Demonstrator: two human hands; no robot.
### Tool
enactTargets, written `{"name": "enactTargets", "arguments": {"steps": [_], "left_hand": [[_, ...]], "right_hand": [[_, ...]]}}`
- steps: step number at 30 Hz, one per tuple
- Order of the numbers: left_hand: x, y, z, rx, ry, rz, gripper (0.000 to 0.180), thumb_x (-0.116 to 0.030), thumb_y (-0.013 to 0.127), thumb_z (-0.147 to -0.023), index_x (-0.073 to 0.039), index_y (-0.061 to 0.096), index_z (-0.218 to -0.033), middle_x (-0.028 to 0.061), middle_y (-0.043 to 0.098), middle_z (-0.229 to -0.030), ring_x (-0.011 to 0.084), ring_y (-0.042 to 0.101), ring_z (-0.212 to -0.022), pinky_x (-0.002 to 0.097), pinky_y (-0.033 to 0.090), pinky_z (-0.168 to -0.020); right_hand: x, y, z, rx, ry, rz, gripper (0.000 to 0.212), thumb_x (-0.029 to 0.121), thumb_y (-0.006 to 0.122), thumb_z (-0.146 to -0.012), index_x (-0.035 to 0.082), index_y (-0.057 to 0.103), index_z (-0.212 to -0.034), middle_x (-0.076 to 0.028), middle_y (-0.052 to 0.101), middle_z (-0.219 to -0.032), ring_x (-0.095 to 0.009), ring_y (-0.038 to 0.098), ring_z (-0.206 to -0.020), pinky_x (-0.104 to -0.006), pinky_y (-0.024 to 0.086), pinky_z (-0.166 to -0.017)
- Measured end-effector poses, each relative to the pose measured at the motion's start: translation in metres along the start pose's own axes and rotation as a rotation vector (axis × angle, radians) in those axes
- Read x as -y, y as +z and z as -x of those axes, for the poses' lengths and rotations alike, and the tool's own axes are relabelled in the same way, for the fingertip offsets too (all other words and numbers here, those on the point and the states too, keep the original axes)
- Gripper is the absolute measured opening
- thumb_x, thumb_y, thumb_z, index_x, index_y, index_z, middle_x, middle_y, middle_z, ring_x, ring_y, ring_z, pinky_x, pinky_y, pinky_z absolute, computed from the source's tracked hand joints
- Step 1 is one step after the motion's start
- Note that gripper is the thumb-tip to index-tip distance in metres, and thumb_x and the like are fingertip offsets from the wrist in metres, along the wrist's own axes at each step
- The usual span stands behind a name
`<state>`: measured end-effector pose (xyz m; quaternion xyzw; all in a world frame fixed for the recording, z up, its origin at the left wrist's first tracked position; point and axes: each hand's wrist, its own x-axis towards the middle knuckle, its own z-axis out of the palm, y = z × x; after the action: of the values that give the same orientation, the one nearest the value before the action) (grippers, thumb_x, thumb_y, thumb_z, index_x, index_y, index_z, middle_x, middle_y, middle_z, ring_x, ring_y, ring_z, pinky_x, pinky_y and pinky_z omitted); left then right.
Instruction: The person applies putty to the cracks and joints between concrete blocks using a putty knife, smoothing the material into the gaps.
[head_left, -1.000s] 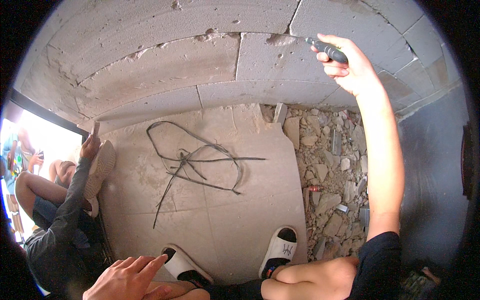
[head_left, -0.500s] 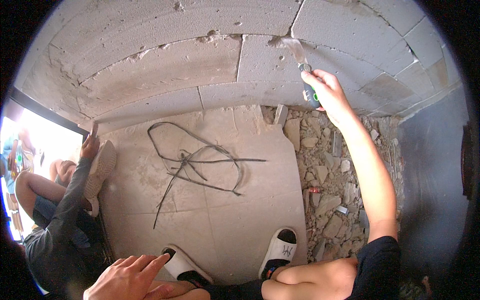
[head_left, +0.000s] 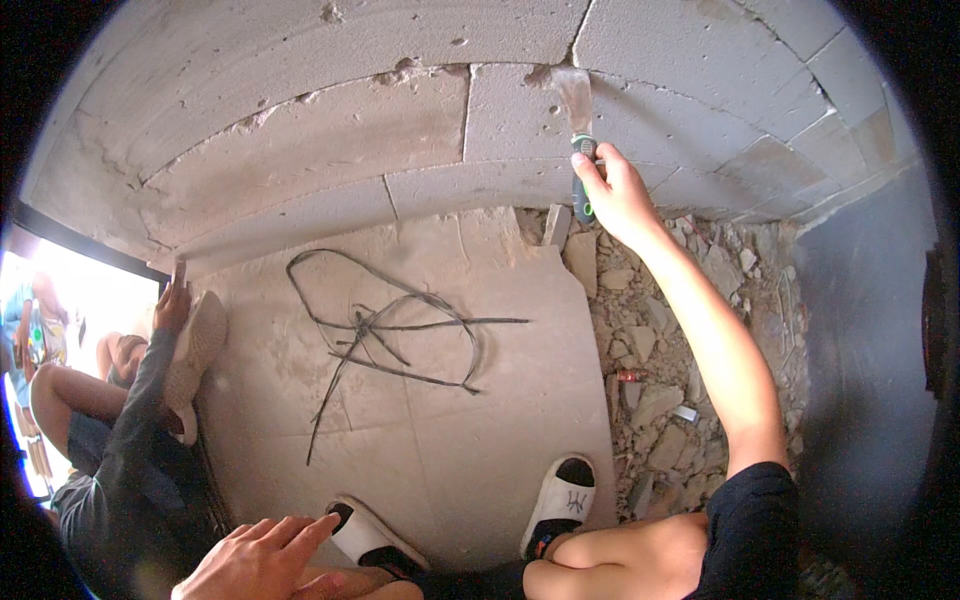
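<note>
My right hand (head_left: 613,190) is wrapped round the dark handle of a putty knife (head_left: 575,100) with a green trim. The knife points away from me, its flat metal blade against the grey block wall (head_left: 350,130), close to a chipped hollow at a joint between blocks. Down at the lower left, my left hand (head_left: 255,560) rests over my bent leg, fingers stretched out and holding nothing.
Black cord (head_left: 400,325) lies in loops on the floor slab (head_left: 500,420). Broken rubble (head_left: 655,400) fills the floor strip to the right, beside a dark panel (head_left: 860,330). At the left a co-worker (head_left: 130,430) sits by a bright opening, one hand near the wall.
My right hand and the putty knife have shifted left, and the knife has turned more upright in the picture. The view has moved slightly. My left hand stays in place.
</note>
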<state>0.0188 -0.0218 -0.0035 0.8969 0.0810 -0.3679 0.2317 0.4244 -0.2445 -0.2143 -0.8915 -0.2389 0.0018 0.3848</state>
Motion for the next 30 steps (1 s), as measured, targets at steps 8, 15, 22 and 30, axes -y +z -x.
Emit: {"name": "enactTargets", "arguments": {"steps": [8,15,22,30], "left_hand": [[0.004,-0.008,-0.01,0.022,0.007,0.066,0.052,-0.029,0.055,-0.092,-0.003,0.044,-0.136,0.0236,0.059,-0.116,0.04,0.056,-0.106,0.0446,0.045,-0.091],[0.018,-0.01,-0.022,0.096,0.032,0.008,0.051,-0.028,0.055,-0.092,-0.003,0.046,-0.134,0.0227,0.059,-0.117,0.0383,0.056,-0.107,0.044,0.045,-0.092],[0.023,-0.01,-0.033,0.131,0.035,-0.031,0.049,-0.028,0.054,-0.092,-0.002,0.047,-0.133,0.0213,0.06,-0.118,0.0364,0.057,-0.108,0.0431,0.046,-0.092],[0.015,-0.012,-0.056,0.082,0.088,-0.108,0.049,-0.029,0.056,-0.089,-0.002,0.051,-0.13,0.0194,0.061,-0.118,0.0334,0.056,-0.111,0.04,0.046,-0.094]], "right_hand": [[0.066,-0.077,-0.005,0.171,0.342,-0.924,0.024,0.028,0.064,-0.091,0.006,0.055,-0.093,-0.005,0.056,-0.072,-0.007,0.05,-0.052,-0.0184,0.035,-0.041],[0.045,-0.087,0.002,0.072,0.322,-0.653,0.026,0.031,0.064,-0.091,0.006,0.058,-0.087,-0.003,0.058,-0.069,-0.007,0.052,-0.056,-0.0205,0.035,-0.045],[0.026,-0.111,0.032,0.06,0.393,-0.563,0.027,0.031,0.063,-0.092,0.004,0.064,-0.096,-0.001,0.059,-0.069,-0.006,0.052,-0.057,-0.0201,0.036,-0.049],[0.038,-0.089,0.037,0.088,0.297,-0.599,0.024,0.027,0.064,-0.091,0.005,0.064,-0.098,0.001,0.058,-0.071,-0.005,0.051,-0.064,-0.0201,0.035,-0.057]]}}
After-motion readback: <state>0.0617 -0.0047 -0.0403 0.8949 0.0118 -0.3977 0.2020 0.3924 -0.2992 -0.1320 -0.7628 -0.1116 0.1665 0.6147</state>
